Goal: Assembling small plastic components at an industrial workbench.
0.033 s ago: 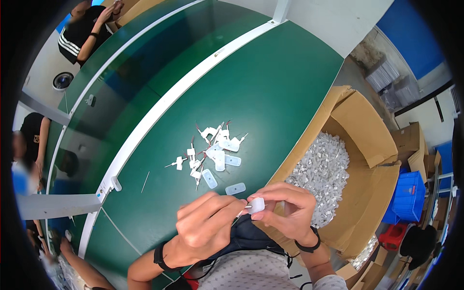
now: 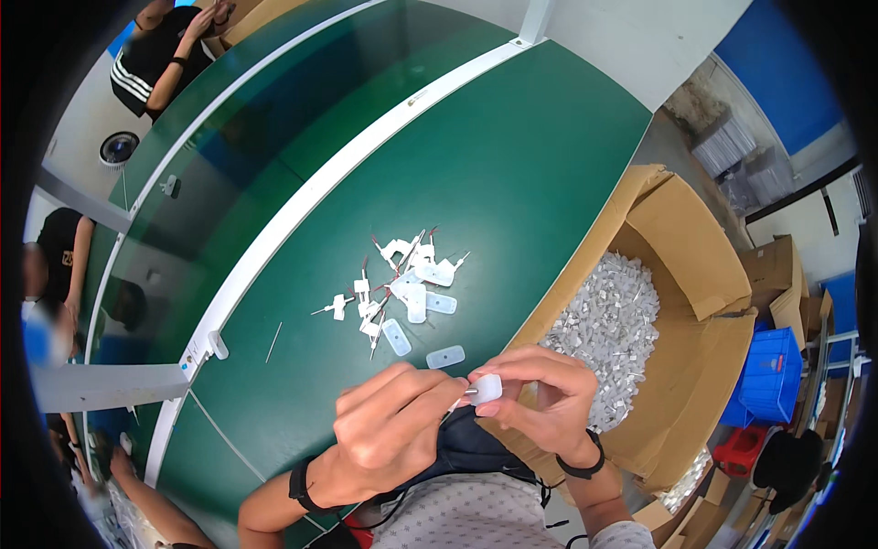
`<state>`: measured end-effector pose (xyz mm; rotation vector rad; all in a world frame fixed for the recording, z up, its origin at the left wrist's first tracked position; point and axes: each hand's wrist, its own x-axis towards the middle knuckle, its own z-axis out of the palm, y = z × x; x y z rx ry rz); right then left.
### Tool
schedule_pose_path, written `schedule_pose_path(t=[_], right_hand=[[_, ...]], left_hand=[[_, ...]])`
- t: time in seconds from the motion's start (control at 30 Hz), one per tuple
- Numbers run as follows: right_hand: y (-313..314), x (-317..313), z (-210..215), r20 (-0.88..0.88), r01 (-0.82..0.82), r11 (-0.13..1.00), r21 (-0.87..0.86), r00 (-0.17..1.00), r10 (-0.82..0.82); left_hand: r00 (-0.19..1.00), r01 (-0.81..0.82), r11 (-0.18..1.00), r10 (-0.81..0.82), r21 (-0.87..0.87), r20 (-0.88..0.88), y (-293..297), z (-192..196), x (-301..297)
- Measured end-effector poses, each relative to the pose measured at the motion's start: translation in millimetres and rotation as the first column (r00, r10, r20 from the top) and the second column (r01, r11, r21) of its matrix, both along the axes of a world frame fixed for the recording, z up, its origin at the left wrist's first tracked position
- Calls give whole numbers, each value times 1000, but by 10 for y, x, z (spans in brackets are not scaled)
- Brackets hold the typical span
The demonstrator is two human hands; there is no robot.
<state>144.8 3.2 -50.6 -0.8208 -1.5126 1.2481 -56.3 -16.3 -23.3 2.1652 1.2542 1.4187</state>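
- Centrally, left hand (image 2: pixel 389 421): thumb and index finger pinch a slender metal-ended part (image 2: pixel 472 392); the remaining fingers curl toward the palm.
- Right hand (image 2: pixel 544 393): thumb and fingers pinch a white rounded piece (image 2: pixel 490 389). It sits between the two sets of fingertips, at the tip of the metal part; whether the tip enters it cannot be told.
- Just beyond the fingertips: a pale oblong casing (image 2: pixel 445 357), lying flat near the right-hand edge of the green tabletop (image 2: pixel 494 165).
- Farther ahead and slightly left of the fingertips: a loose cluster of white wired parts (image 2: pixel 363 288) and similar casings, some overlapping.
- Left of the left fingers, well apart: a thin rod (image 2: pixel 274 341), with a broad stretch of tabletop between for sideways movement.
- Past the cluster: tabletop widening away from the fingers, bounded on the left by a white rail (image 2: pixel 274 224).
- Right of the right fingers: an open carton (image 2: pixel 700 384), its near wall just beside the table edge, holding many small white pieces (image 2: pixel 604 329).
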Motion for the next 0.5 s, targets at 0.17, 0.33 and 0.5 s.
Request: schedule_pose_path(t=[0.17, 0.33, 0.5], right_hand=[[23, 1, -25, 3, -21, 997, 74, 1000, 21], [29, 4, -22, 16, -33, 996, 79, 999, 32], [-6, 20, -45, 32, -16, 994, 108, 999, 13]], left_hand=[[998, 33, 999, -32, -22, 45, -2, 1, -13], [1000, 10, 998, -9, -65, 8, -46, 16, -24], [1000, 0, 999, 1, -54, 26, -61, 28, -7]])
